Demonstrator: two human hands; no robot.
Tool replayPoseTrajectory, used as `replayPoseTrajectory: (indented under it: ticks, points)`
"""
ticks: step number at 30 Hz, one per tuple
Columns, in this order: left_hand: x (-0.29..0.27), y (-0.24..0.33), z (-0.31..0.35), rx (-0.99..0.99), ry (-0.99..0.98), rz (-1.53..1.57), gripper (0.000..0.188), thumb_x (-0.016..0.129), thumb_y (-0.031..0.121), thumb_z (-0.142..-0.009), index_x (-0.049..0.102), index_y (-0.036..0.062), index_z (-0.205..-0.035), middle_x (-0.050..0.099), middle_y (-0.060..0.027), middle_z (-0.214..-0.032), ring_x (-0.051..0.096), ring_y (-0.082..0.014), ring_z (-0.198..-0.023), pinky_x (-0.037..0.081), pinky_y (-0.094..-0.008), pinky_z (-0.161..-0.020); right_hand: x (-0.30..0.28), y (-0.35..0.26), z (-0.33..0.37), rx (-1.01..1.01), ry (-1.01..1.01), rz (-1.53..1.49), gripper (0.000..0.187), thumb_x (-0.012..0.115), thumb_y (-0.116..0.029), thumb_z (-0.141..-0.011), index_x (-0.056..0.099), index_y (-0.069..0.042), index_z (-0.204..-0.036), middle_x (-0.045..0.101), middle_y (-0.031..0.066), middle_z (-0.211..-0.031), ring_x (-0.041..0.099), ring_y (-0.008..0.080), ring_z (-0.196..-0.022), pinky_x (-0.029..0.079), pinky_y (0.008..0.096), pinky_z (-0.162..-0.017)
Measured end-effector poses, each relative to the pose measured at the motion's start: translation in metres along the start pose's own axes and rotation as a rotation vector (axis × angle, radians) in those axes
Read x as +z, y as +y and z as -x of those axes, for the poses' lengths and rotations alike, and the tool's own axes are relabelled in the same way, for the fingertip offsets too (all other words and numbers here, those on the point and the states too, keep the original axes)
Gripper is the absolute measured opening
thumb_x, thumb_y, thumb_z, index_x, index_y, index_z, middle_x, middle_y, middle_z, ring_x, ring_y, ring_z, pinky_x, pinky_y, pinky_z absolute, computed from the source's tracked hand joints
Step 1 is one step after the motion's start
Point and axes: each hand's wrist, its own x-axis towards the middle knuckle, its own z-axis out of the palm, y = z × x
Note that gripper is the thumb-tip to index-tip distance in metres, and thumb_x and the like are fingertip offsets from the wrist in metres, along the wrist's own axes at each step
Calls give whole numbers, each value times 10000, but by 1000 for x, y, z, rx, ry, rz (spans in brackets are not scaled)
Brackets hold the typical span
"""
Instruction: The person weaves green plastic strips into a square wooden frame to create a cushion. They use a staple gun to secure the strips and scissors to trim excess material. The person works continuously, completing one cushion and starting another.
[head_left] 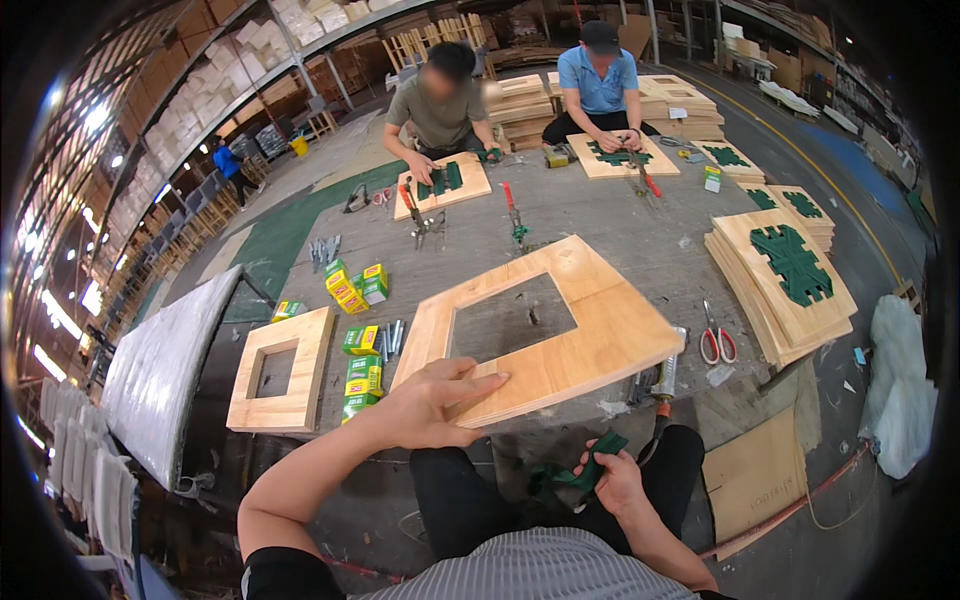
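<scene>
A plywood board (615, 335) with a square opening lies at a slant before me, its right corner toward the table's near edge. My left hand (430, 402) grips the board's near left edge, fingers over the top face. Below the board, above my lap, my right hand (617, 482) is closed around dark green webbing strap (560, 487), which hangs in loose folds to the left of the hand. Just right of the board stands a metal tool, likely an air stapler (668, 378), with a hose at its lower end.
A smaller plywood frame (312, 370) and green-yellow boxes (364, 374) sit left. Red-handled scissors (716, 345) and stacked boards with woven green webbing (795, 265) lie right. Two people work across the table (440, 265) on similar boards, with red-handled tools (511, 205) nearby.
</scene>
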Motion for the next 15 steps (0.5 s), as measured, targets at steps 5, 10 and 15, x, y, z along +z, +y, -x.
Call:
replayPoseTrajectory:
  ticks: [5,10,15]
  points:
    - [65,-66,-27,72,-104,-289,797,839,308,-744,595,210,-1497,557,-291,-1318,582,-448,-1168,471,-472,-1032,-10,19,13,92,-46,13,243,558,-16,-975,621,37,-1203,702,161,-967,726,336,-869,604,463,-830]
    - [119,-110,-12,162,-53,-376,843,836,347,-754,535,268,-1537,525,-302,-1303,568,-464,-1143,457,-512,-1026,-14,26,26,169,-89,83,245,574,-20,-993,635,42,-1222,715,162,-988,735,322,-880,612,448,-839]
    - [161,-114,-5,159,-7,-391,898,880,356,-721,517,320,-1542,488,-307,-1353,547,-444,-1177,440,-523,-1053,-14,33,29,270,-162,196,256,576,-11,-1004,634,44,-1247,727,160,-1008,740,302,-894,613,435,-854]
